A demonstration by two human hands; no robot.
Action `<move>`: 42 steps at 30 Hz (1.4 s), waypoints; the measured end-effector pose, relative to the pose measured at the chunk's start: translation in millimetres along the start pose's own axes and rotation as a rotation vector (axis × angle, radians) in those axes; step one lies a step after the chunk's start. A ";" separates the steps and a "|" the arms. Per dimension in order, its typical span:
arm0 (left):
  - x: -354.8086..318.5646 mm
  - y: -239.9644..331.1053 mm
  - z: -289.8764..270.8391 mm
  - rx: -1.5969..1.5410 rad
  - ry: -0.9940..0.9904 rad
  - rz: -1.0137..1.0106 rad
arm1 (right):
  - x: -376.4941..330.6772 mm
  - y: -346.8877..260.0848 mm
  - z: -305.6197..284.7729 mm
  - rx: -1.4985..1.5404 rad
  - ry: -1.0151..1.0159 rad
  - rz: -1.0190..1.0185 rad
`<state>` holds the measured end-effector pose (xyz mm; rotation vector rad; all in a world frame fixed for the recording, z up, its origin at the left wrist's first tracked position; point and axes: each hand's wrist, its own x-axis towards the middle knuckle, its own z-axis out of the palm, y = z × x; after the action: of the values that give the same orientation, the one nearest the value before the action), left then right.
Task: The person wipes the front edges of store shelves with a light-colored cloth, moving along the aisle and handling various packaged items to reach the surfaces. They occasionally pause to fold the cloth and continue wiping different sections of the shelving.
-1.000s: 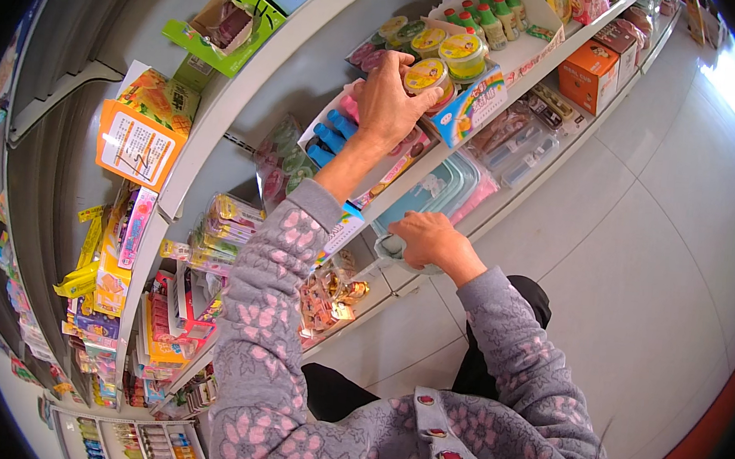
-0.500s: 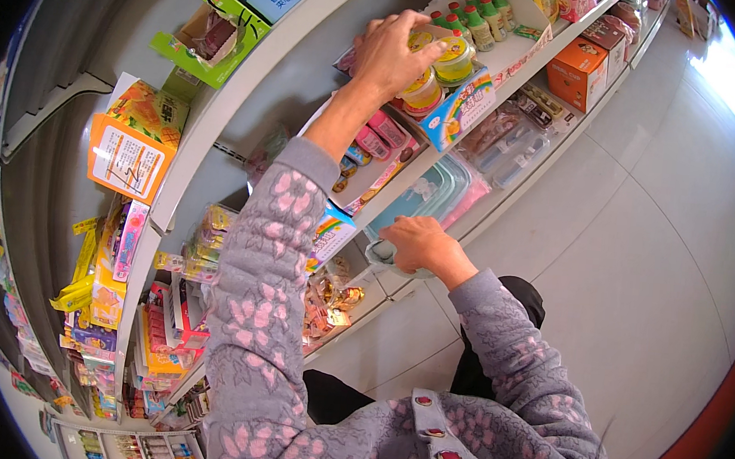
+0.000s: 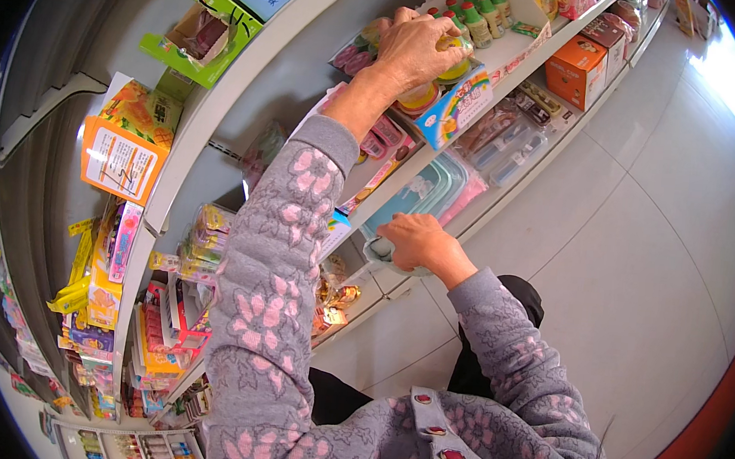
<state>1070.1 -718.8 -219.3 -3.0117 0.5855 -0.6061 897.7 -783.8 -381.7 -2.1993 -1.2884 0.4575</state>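
On the middle shelf, my left hand [image 3: 416, 54] reaches over a blue display box [image 3: 456, 109] with a rainbow print. Its fingers curl around a yellow-lidded tub [image 3: 456, 67], partly hidden by the hand. Another yellow-lidded tub [image 3: 418, 101] sits in the box below my wrist. Lower down, my right hand [image 3: 422, 242] is closed on a clear plastic object [image 3: 380, 249] whose kind I cannot make out. That hand is beside a teal lidded container [image 3: 416, 192] on the bottom shelf.
Small green-and-white bottles with red caps [image 3: 481, 21] stand behind the tubs. Pink packs [image 3: 381, 136] lie left of the box. On the upper shelf are a green carton [image 3: 202, 31] and an orange box [image 3: 127, 154]. An orange carton [image 3: 577, 71] stands at the far end of the bottom shelf.
My left hand has moved slightly right, its spread fingers now curling down over a tub. Packs to its left have come into view. My right hand stays nearly still.
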 end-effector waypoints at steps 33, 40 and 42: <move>-24.1 -94.2 -33.0 -0.237 0.081 -0.320 | 1.3 2.8 -4.1 0.038 -0.118 -0.008; 7.1 -101.6 -23.0 -0.330 -0.018 -0.119 | 2.6 2.3 -3.6 0.021 -0.074 -0.022; 16.4 -96.0 -16.8 -0.282 -0.051 -0.039 | 3.1 2.8 -3.9 0.018 -0.083 -0.029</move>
<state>1112.2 -634.5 -189.4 -3.2958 0.6629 -0.4843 903.2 -783.3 -380.4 -2.1644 -1.3522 0.5520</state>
